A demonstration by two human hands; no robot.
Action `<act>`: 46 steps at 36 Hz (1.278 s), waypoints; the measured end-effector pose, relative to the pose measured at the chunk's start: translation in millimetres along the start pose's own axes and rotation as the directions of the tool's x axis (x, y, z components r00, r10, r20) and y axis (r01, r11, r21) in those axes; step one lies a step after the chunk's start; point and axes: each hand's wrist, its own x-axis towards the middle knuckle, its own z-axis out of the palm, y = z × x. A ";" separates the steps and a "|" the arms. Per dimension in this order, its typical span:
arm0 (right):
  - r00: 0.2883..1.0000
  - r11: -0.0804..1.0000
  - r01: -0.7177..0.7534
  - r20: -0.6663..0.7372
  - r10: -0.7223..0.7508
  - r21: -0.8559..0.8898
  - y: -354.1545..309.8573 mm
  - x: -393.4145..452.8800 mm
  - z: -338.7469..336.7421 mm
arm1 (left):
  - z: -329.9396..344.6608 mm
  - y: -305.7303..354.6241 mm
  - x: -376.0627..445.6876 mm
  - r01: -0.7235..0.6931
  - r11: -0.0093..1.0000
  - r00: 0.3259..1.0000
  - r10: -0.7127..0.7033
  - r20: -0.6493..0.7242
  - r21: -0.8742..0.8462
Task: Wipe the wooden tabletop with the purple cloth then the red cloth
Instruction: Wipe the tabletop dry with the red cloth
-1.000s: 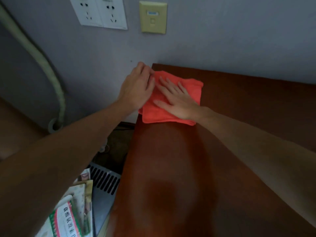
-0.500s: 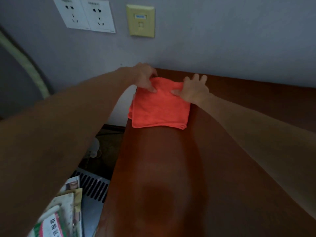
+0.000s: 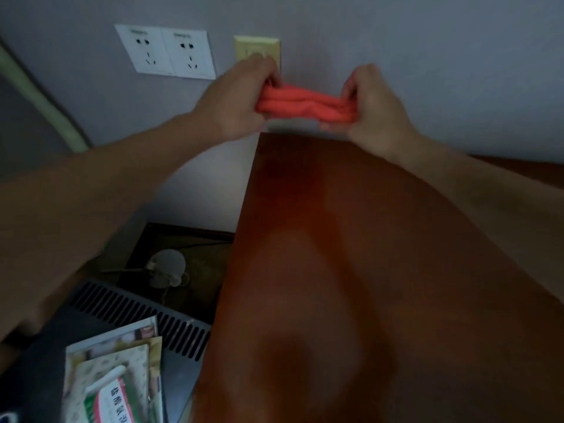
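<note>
red cloth [image 3: 305, 106] (bunched) gripped between left hand [image 3: 235, 99], right hand [image 3: 375, 111], above wooden tabletop [image 3: 351, 270]

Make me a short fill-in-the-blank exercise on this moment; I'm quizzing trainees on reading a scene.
1. The red cloth is held by ____ hands, the left hand and the right hand.
2. The cloth is bunched up and lifted ____ the wooden tabletop, not lying on it.
3. On the wall, the two white sockets are to the ____ of the yellowish plate.

Missing words: both; above; left
</note>
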 end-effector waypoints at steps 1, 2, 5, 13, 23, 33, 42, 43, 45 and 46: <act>0.999 1.000 0.012 0.045 -0.011 -0.026 2.0 -7.2 3.3 | 6.1 0.0 -7.4 -0.004 0.999 0.999 0.002 0.032 0.052; 0.993 0.998 0.024 0.117 -0.017 -0.057 3.8 -14.8 7.3 | 14.2 0.3 -15.6 0.006 0.995 0.994 -0.017 0.104 0.103; 0.915 0.978 0.040 0.400 0.047 -0.206 11.1 -36.3 26.1 | 41.1 -1.3 -38.2 0.071 0.982 0.920 -0.132 0.369 0.173; 0.946 0.988 0.132 0.310 -0.099 -0.086 11.6 -16.2 85.6 | 65.2 -23.3 -66.3 0.239 0.970 0.935 -0.220 0.278 -0.036; 0.911 0.965 0.194 0.397 -0.110 -0.176 12.8 -10.9 164.8 | 88.8 -49.9 -132.2 0.267 0.952 0.939 -0.222 0.262 -0.150; 0.917 0.953 0.116 0.398 0.005 -0.280 23.2 39.0 172.9 | 104.0 -39.2 -148.6 0.352 0.855 0.930 -0.365 0.038 -0.380; 0.933 0.967 0.024 0.352 0.069 -0.252 -32.5 -79.4 160.8 | 93.0 -36.3 -191.4 0.406 0.750 0.872 -0.488 -0.023 -0.521; 0.934 0.970 0.025 0.352 0.064 -0.243 -43.0 -101.4 158.3 | 92.0 -33.6 -197.1 0.416 0.742 0.867 -0.498 -0.018 -0.525; 0.935 0.971 0.041 0.352 0.046 -0.236 -66.1 -148.3 153.6 | 89.9 -26.1 -208.7 0.430 0.730 0.861 -0.508 -0.002 -0.531; 0.934 0.971 0.054 0.356 0.034 -0.234 -78.5 -171.7 151.4 | 89.5 -22.8 -215.6 0.432 0.728 0.862 -0.507 0.005 -0.532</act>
